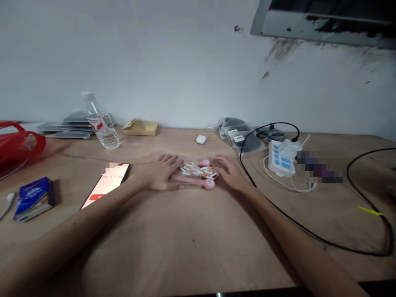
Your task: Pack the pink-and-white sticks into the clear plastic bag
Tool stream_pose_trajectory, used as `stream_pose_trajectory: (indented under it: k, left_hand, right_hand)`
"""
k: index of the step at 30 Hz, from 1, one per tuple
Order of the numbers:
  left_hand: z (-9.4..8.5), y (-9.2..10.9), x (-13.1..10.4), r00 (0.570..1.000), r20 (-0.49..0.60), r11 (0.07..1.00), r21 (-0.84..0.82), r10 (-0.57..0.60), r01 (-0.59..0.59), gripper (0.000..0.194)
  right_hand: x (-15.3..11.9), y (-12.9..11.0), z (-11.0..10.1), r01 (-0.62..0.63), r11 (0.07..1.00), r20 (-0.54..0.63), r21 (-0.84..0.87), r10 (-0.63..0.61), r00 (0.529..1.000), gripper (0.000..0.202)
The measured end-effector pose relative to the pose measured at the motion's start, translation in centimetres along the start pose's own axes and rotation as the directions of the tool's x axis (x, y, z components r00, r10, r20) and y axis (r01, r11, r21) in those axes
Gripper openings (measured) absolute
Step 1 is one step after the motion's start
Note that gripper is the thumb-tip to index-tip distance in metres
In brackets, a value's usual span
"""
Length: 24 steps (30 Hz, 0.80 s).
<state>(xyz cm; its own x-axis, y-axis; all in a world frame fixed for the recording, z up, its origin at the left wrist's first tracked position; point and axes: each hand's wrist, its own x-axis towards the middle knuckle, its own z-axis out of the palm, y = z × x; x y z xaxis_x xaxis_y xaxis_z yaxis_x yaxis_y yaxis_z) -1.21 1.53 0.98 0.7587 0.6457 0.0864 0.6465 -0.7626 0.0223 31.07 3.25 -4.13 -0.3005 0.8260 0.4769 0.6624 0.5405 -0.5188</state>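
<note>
A clear plastic bag [185, 179] lies flat at the middle of the wooden table, with two pink pieces with round ends [209, 184] and several small white and orange sticks [192, 169] in or on it. My left hand [163, 171] rests on the bag's left end, palm down with its fingers spread. At the right end, my right hand [229, 172] is beside the sticks, its thumb and fingers apart and nothing gripped between them.
A phone [107, 183] and a blue tissue pack [34, 198] lie left. Behind stand a water bottle [103, 126], a yellow box [141, 128] and a white case [201, 139]. Grey packets [238, 132], a power strip [281, 159] and a looping black cable [309, 236] are right.
</note>
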Motion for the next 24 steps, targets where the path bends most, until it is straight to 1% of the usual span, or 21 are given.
stream_pose_trajectory:
  k: [2,3,5,7,9,12,16,21,24]
  left_hand:
    - [0.1,0.0,0.0,1.0,-0.015,1.0,-0.005,0.004,-0.004,0.085]
    - [0.2,0.0,0.0,1.0,-0.028,1.0,-0.013,0.011,-0.012,0.084]
    - [0.4,0.0,0.0,0.998,-0.057,0.999,-0.03,0.028,-0.029,0.082]
    - [0.6,-0.2,0.0,0.997,-0.072,0.999,-0.032,0.035,-0.038,0.083]
    - [0.7,-0.3,0.0,0.998,-0.063,0.999,-0.018,0.029,-0.03,0.085]
    - [0.7,-0.3,0.1,0.999,-0.034,1.0,0.007,0.024,-0.023,0.089]
    - [0.4,0.0,0.1,0.999,-0.006,0.999,0.021,0.041,-0.041,0.087]
    - [0.3,0.4,0.1,1.0,0.001,1.0,0.011,0.021,-0.021,0.088]
    - [0.1,0.4,0.1,1.0,0.022,1.0,0.003,0.005,-0.005,0.09]
  right_hand:
    - [-0.2,-1.4,-0.1,0.094,0.995,0.09,0.026,-0.096,0.991,0.043]
    - [-0.4,-2.1,-0.1,0.147,0.989,0.149,0.031,-0.15,0.977,0.044]
    - [-0.6,-3.3,0.1,0.244,0.969,0.255,0.033,-0.244,0.936,0.051]
    - [-0.7,-3.8,0.5,0.293,0.956,0.312,0.016,-0.283,0.907,0.061]
    - [-0.8,-3.9,0.7,0.305,0.952,0.326,-0.022,-0.281,0.903,0.065]
    - [-0.6,-3.7,0.7,0.329,0.939,0.319,-0.095,-0.285,0.904,0.061]
    - [-0.4,-3.8,0.5,0.365,0.917,0.292,-0.159,-0.309,0.905,0.055]
    - [-0.5,-3.9,1.2,0.357,0.914,0.328,-0.191,-0.283,0.901,0.067]
    - [-0.4,-3.8,1.3,0.358,0.906,0.342,-0.227,-0.27,0.9,0.061]
